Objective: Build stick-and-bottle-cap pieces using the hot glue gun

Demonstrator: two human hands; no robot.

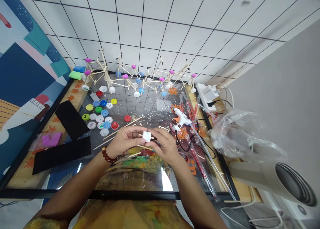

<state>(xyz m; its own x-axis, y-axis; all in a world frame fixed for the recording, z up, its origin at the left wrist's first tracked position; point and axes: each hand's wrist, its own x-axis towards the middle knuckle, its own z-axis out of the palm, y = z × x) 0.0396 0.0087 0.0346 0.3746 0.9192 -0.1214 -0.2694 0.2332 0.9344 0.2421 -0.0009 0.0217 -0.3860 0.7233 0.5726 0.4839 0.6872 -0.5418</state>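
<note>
Surface [147, 104]: glass-topped, black-framed, set against a tiled wall.

Black sheets [62, 152]: two, flat, on the left side of the surface.

Clear plastic bag [235, 132]: crumpled, at the right edge; contents cannot be made out.

Stick-and-cap models [140, 79]: a row along the far edge, standing upright, with pink, blue and white caps on them.

Left hand [125, 139]: beaded bracelet at the wrist; grip pinched on the thin stick, thumb and forefinger closed.

Right hand [165, 145]: grip closed on the white cap from its right side, meeting the left hand over the near middle of the surface.

Glue gun [181, 119]: white, lying just beyond the right hand, with its cord trailing toward the near edge.

Small clear bag [48, 139]: at the left edge, holding a purple piece.

Loose caps [101, 117]: a scatter of white, blue, green, yellow and red ones, flat, left of centre.

White cap [146, 136]: held between both hands, just above the surface, mounted on the stick.

Thin stick [141, 135]: its long axis runs left to right across the view, roughly level. The exposed end points toward the left hand and the other end is hidden by the cap.
</note>
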